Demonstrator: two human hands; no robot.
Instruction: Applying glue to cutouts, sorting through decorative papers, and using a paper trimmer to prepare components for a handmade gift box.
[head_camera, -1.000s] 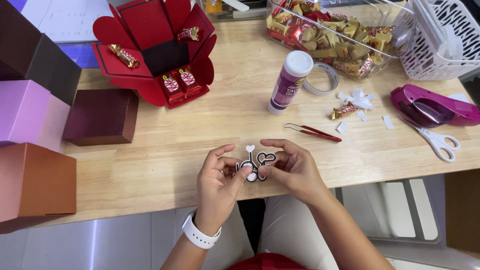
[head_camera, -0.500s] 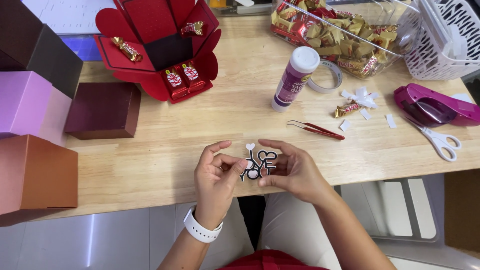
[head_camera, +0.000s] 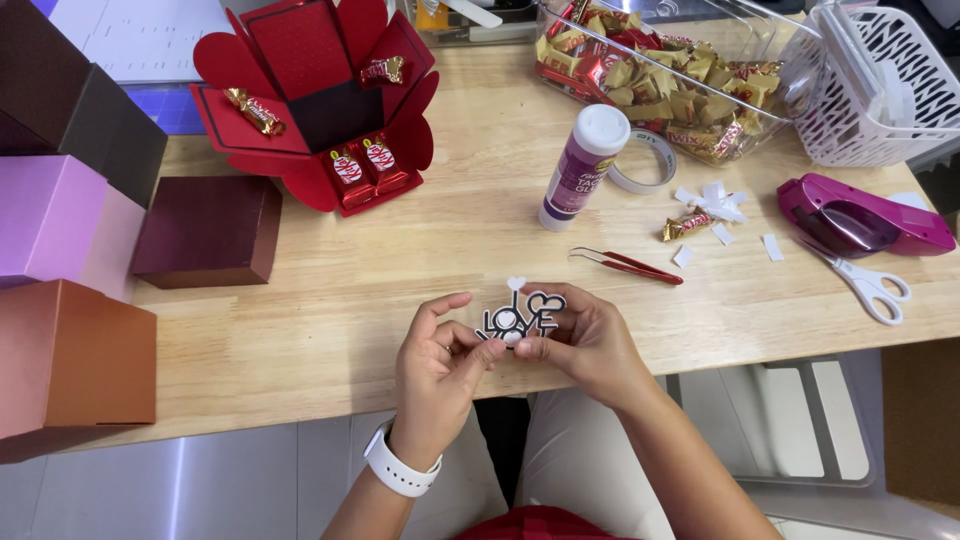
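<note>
Paper cut-out (head_camera: 520, 318) of black-and-white lettering pinched at its lower edge between both hands, left hand (head_camera: 437, 350) and right hand (head_camera: 585, 340) closed on it, apparently peeling a backing, needing a fine grip.

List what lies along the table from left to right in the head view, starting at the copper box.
Copper box → dark maroon box → open red heart-flap box → glue bottle → red tweezers → magenta tape dispenser.

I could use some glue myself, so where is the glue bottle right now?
The glue bottle stands upright mid-table, beside the tape roll, right of the red folded box.
</note>
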